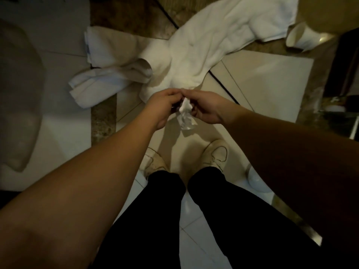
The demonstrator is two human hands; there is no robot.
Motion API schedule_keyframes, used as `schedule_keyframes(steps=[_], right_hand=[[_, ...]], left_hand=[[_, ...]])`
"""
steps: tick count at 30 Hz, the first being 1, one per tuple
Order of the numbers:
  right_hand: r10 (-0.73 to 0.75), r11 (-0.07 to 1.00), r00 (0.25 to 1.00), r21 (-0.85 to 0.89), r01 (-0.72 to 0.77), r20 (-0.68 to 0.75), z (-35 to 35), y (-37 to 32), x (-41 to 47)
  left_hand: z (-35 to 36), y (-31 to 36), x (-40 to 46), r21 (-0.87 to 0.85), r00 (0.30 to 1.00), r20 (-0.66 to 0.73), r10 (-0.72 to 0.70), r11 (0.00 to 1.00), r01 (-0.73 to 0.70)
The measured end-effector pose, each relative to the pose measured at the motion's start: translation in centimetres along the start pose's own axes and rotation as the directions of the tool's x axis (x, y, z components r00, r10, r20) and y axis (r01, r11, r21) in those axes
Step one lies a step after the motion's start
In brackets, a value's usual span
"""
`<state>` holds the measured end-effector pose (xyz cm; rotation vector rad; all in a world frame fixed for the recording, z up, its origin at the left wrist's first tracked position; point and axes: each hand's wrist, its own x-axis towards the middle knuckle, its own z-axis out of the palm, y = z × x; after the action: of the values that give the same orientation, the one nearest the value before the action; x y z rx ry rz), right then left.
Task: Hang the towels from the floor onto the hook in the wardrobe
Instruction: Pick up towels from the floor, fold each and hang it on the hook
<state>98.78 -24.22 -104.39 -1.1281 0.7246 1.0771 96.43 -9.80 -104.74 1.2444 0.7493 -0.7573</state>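
No legible text, labels, brands, numbers or signs anywhere in view. The crumpled white paper scrap shows no readable print. The white terry towels on the floor carry no readable tags.

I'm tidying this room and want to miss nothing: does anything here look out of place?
Yes. Two white towels lie rumpled on the floor, and a white cup lies tipped beside them. Both hands pinch a crumpled white paper.
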Motion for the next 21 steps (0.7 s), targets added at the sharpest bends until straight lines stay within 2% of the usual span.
schedule_keyframes(steps=[4, 7, 15, 18, 21], right_hand=[[-0.054, 0.998, 0.996, 0.047, 0.051, 0.065, 1.7, -2.4, -5.8], [-0.116, 0.985, 0.987, 0.14, 0.1, 0.113, 2.8, -4.7, -10.3], [-0.189, 0.948, 0.974, 0.281, 0.147, 0.128, 6.3, -12.3, -22.4], [-0.209, 0.966, 0.971, 0.179, 0.187, 0.114, 8.1, -15.1, -27.4], [-0.23, 0.97, 0.97, -0.059, 0.235, 0.08, 9.7, -17.6, -32.2]], left_hand=[[2.1, 3.8, -5.4, -0.154, 1.0, 0.029, 0.002, 0.988, 0.003], [3.3, 7.2, -9.9, -0.308, 0.994, 0.088, 0.071, 0.95, -0.04], [6.6, 17.5, -21.6, -0.33, 0.986, 0.019, 0.166, 0.932, -0.15], [7.9, 20.7, -26.0, -0.325, 0.979, 0.001, 0.202, 0.926, -0.191], [8.6, 23.2, -30.5, -0.355, 0.968, -0.014, 0.249, 0.904, -0.237]])
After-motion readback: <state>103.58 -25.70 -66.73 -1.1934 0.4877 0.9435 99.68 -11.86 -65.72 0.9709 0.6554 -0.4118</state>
